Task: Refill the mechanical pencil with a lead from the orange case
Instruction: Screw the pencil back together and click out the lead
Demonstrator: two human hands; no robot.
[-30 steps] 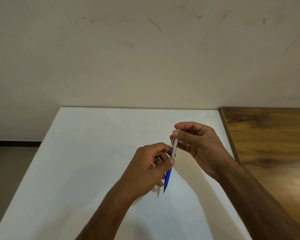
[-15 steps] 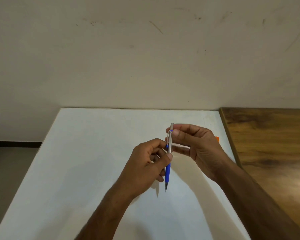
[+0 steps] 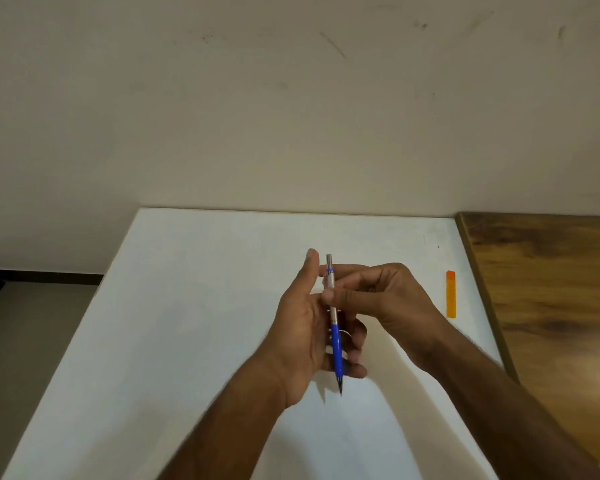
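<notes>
The mechanical pencil [image 3: 334,320], silver above and blue below, stands nearly upright over the white table [image 3: 194,306], tip down. My right hand [image 3: 381,299] pinches its silver upper barrel between thumb and fingers. My left hand [image 3: 309,330] is beside it with the thumb raised and the fingers curled loosely behind the blue grip. The orange lead case [image 3: 451,294] lies flat near the table's right edge, to the right of my right hand and apart from it.
A wooden surface [image 3: 551,299] adjoins the white table on the right. A plain wall [image 3: 291,98] rises behind the table's far edge. Floor [image 3: 32,341] shows to the left.
My left hand has loosened, its thumb lifted off the pencil. My right hand shifted down to grip the silver barrel. The pencil stands more upright, and the orange case has come into view.
</notes>
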